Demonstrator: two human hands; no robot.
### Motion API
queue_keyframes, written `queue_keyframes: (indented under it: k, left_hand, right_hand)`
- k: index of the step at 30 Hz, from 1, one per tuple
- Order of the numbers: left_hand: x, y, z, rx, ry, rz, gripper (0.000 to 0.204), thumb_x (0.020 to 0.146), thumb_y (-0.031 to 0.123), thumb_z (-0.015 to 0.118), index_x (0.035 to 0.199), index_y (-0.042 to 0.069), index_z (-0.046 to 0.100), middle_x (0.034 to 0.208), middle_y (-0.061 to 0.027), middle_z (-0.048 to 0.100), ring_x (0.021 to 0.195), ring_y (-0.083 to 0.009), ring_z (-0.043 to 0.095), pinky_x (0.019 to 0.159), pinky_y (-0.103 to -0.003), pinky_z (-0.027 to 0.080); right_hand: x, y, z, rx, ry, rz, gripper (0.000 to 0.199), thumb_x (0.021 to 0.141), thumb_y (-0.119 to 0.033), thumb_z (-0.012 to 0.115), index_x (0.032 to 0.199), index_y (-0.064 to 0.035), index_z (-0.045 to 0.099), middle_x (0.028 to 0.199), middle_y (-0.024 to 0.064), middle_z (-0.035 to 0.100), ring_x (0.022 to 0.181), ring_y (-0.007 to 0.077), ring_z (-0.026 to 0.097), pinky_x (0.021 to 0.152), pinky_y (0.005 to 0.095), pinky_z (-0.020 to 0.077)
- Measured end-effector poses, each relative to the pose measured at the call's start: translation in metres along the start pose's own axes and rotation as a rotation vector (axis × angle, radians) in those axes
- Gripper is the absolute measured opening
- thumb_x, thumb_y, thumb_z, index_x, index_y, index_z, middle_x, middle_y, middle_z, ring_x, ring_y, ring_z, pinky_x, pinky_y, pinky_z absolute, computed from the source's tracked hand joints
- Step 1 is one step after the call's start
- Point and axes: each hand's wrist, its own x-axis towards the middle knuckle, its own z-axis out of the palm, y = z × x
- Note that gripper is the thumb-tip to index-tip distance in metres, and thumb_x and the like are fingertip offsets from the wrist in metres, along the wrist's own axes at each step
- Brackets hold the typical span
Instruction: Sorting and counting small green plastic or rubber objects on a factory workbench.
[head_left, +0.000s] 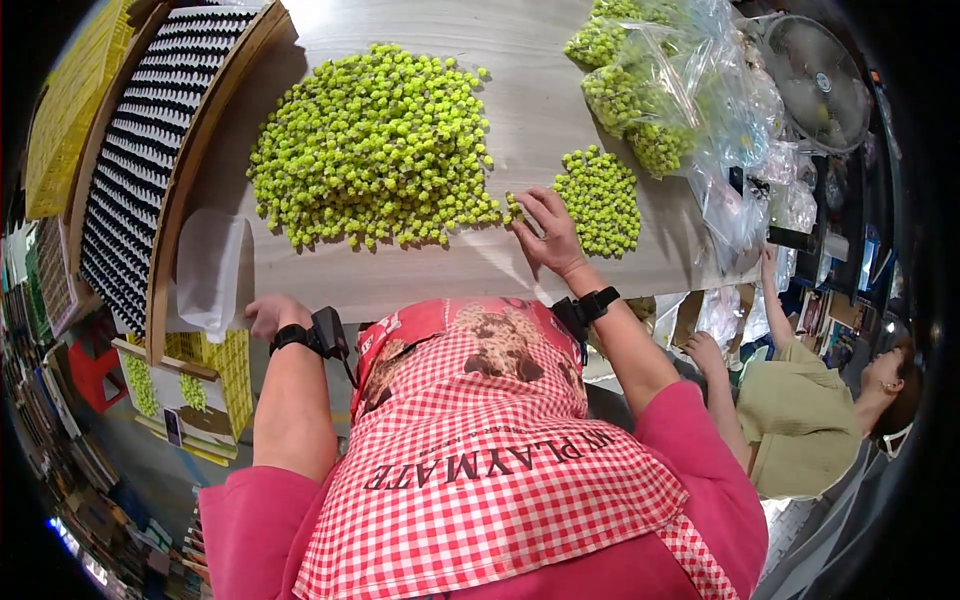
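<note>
A large heap of small lime-green pieces with dark bits (375, 150) covers the middle of the table. To its right lies a smaller, flatter patch of the same green pieces (597, 203). Between the two, my right hand (547, 235) rests low over the tabletop, thumb and fingers apart and curved. Its fingertips are beside a few loose pieces at the heap's right edge, and nothing shows in its grip. My left hand (275, 314) is at the near table edge, close to a translucent plastic tub (212, 272). Motion smears its fingers.
At the left, a wooden-framed rack (165, 130) holds rows of small black-and-white parts. A yellow crate (75, 110) stands beyond it. Clear bags of green pieces (650, 90) lie at the far right, before a fan (815, 85). Another person (800, 410) works at the right.
</note>
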Motion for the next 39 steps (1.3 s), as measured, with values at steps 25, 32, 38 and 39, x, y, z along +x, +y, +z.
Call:
queue_keyframes:
  k: [25,32,38,39]
  left_hand:
    - [-0.011,0.008,-0.018,-0.023,-0.030,-0.030,0.050,0.094,0.040,0.037,0.110,-0.003,0.055,0.100,-0.0288,0.065,0.093,-0.0435,0.065,0.080,-0.052,0.054]
    - [-0.016,0.014,-0.024,0.006,-0.053,-0.036,0.050,0.094,0.041,0.036,0.109,-0.003,0.055,0.101,-0.0293,0.065,0.093,-0.0436,0.065,0.081,-0.052,0.054]
    - [-0.013,0.013,-0.019,-0.011,-0.037,-0.039,0.050,0.094,0.042,0.036,0.107,-0.002,0.055,0.100,-0.0288,0.065,0.092,-0.0434,0.065,0.080,-0.052,0.054]
    - [-0.012,0.013,-0.018,-0.013,-0.034,-0.040,0.050,0.093,0.042,0.036,0.107,-0.002,0.055,0.099,-0.0287,0.066,0.092,-0.0434,0.065,0.080,-0.052,0.054]
  right_hand:
    - [0.007,-0.009,-0.008,-0.142,0.018,0.023,0.039,0.078,-0.007,0.066,0.117,-0.0086,0.061,0.110,0.0145,0.059,0.095,0.0316,0.060,0.080,0.0374,0.0516]
    - [0.024,-0.021,-0.012,-0.249,-0.122,-0.150,0.046,0.074,-0.014,0.068,0.120,-0.0196,0.062,0.111,0.0135,0.058,0.098,0.0308,0.059,0.080,0.0412,0.0507]
    - [0.025,-0.008,-0.003,-0.306,-0.110,-0.216,0.039,0.077,-0.019,0.070,0.115,-0.0200,0.065,0.108,0.0126,0.058,0.097,0.0293,0.060,0.078,0.0403,0.0504]
    - [0.023,-0.004,-0.003,-0.314,-0.088,-0.219,0.038,0.076,-0.018,0.070,0.114,-0.0190,0.066,0.107,0.0121,0.059,0.093,0.0295,0.060,0.076,0.0395,0.0502]
